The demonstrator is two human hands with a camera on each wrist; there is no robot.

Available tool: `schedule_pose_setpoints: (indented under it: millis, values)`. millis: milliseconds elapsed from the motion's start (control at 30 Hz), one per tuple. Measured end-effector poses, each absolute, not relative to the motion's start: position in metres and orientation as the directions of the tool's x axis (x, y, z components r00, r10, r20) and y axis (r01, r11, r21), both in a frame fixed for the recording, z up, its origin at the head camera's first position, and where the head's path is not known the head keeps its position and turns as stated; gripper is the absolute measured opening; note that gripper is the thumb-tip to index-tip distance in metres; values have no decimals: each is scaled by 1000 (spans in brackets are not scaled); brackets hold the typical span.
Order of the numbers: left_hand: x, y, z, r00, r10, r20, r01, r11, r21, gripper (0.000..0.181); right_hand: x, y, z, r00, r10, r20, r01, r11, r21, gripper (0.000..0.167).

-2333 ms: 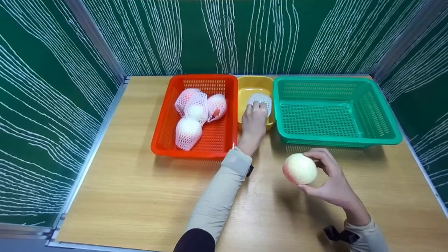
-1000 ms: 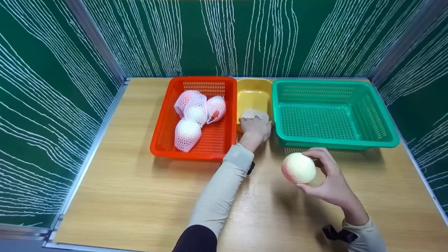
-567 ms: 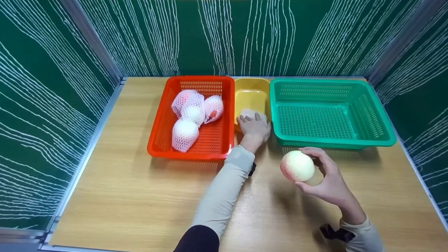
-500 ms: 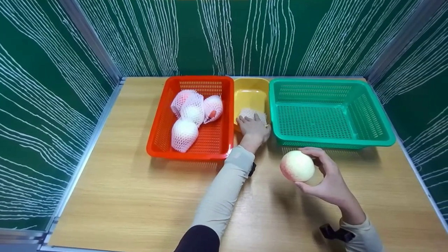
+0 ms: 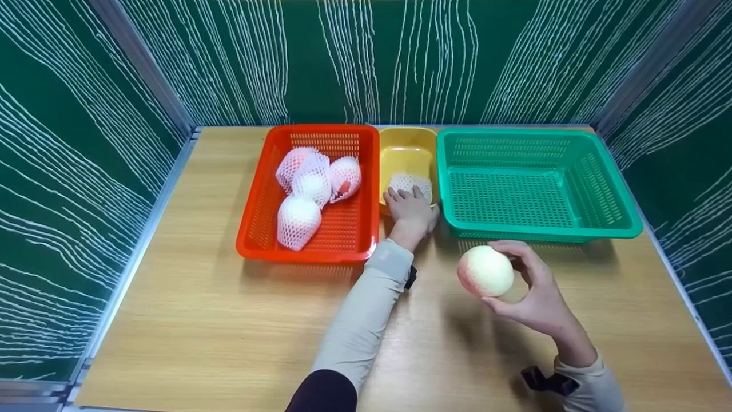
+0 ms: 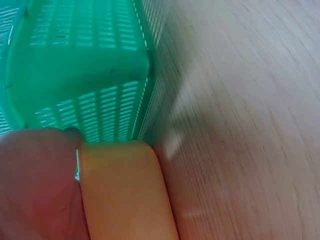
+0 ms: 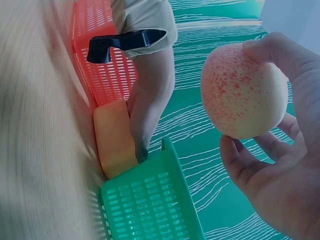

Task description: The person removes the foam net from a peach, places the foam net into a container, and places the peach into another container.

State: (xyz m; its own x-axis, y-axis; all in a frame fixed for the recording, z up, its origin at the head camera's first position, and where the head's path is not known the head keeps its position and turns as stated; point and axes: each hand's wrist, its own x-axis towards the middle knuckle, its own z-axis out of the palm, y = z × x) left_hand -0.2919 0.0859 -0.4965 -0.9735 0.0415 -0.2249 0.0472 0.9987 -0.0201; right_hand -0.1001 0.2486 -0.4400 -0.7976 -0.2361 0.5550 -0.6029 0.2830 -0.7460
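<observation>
In the head view my right hand (image 5: 534, 292) grips a pale yellow peach (image 5: 486, 271) with a red blush, thumb below and fingers above, over the table's front right. The right wrist view shows the bare peach (image 7: 245, 90) up close. My left hand (image 5: 410, 213) reaches over the near rim of a yellow container (image 5: 407, 157), fingers spread. Just past its fingertips lies a white foam fruit net (image 5: 410, 183) inside the container. Part of the net is hidden by the hand. In the left wrist view only a blurred part of the left hand (image 6: 37, 185) shows beside the container.
Left of the yellow container stands a red basket (image 5: 366, 229) holding several peaches (image 5: 298, 220) in foam nets. A green basket (image 5: 537, 232) stands on its right, its slotted floor showing. Green walls with white lines enclose the wooden table (image 5: 229, 332) at back and sides.
My left hand, curled on the foam net earlier, has drawn back to the container's near end and spread its fingers. The net moved nearer with it. The right hand keeps holding the peach.
</observation>
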Motion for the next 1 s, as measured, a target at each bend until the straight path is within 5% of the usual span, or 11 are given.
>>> schedule_pose_setpoints:
  millis: [267,467,767,1000]
  values:
    - [-288,77,-484,-979,78,-191,85,996,-25,76,-102,248,-441,-808,-222,546,-589,272,-761,82]
    - [-280,68,-468,-990,124,-72,122,992,41,60,-104,247,-440,-818,-214,534,-574,264,-775,84]
    - [-259,46,-442,-961,238,139,268,925,269,30,-108,247,-434,-830,-201,521,-558,295,-775,84]
    - [-234,30,-431,-951,300,78,299,822,485,35,-110,246,-433,-841,-185,508,-540,328,-775,81]
